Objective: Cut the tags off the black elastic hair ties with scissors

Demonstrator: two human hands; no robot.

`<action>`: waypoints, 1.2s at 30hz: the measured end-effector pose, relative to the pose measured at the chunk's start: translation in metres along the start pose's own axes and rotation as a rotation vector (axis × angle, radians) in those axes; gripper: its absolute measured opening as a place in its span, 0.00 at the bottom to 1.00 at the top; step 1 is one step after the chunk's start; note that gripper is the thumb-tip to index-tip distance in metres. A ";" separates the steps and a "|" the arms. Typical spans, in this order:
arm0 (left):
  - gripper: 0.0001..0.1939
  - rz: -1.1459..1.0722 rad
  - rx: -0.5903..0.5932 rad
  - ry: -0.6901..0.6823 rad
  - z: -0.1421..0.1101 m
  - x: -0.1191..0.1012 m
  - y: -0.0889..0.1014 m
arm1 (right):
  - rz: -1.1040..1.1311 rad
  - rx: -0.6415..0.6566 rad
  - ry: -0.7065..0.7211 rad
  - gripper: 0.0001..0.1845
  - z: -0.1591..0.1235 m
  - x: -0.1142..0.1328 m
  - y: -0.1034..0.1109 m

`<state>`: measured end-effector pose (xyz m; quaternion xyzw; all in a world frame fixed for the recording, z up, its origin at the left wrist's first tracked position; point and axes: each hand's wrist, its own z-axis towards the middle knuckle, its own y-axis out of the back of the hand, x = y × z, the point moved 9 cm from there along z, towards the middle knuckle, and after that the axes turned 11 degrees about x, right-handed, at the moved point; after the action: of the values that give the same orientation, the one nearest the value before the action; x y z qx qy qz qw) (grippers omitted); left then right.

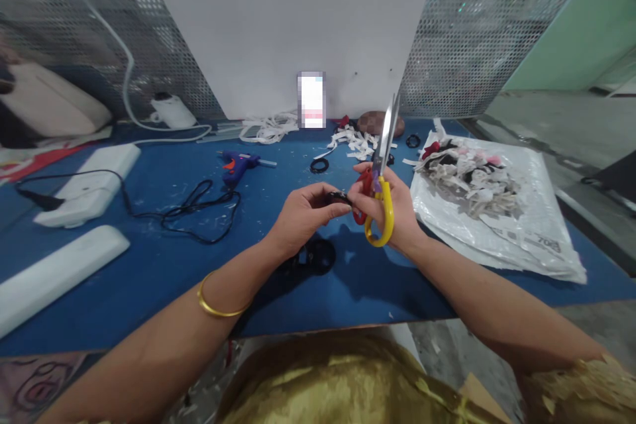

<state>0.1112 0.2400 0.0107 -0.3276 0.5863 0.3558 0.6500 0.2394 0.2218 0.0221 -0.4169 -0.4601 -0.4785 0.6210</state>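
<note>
My left hand (308, 212) pinches a small dark strip (338, 197) between thumb and fingers; its exact kind is too small to make out. At the strip's other end are the fingertips of my right hand (392, 209), touching or nearly touching it. Scissors (386, 146) with one yellow and one red handle sit in my right hand, blades pointing up and away from the strip. Below my left hand lies a black round item (320, 256), partly hidden by the hand. A black ring-shaped band (319, 165) rests on the table just beyond my hands.
A white plastic bag (546, 205) with fabric scraps (472, 175) on it lies at right. At left are a blue glue gun (239, 165) with its black cord (199, 205) and a white power strip (94, 185). White strips (271, 127) and a lit phone (312, 101) stand behind.
</note>
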 end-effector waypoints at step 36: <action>0.07 -0.367 -0.195 -0.041 0.000 0.000 0.029 | -0.963 0.052 0.157 0.24 0.001 0.028 0.001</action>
<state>0.0868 0.2555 0.0102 -0.4829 0.4664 0.2930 0.6807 0.2433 0.2174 0.0494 -0.1039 -0.5642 -0.7297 0.3721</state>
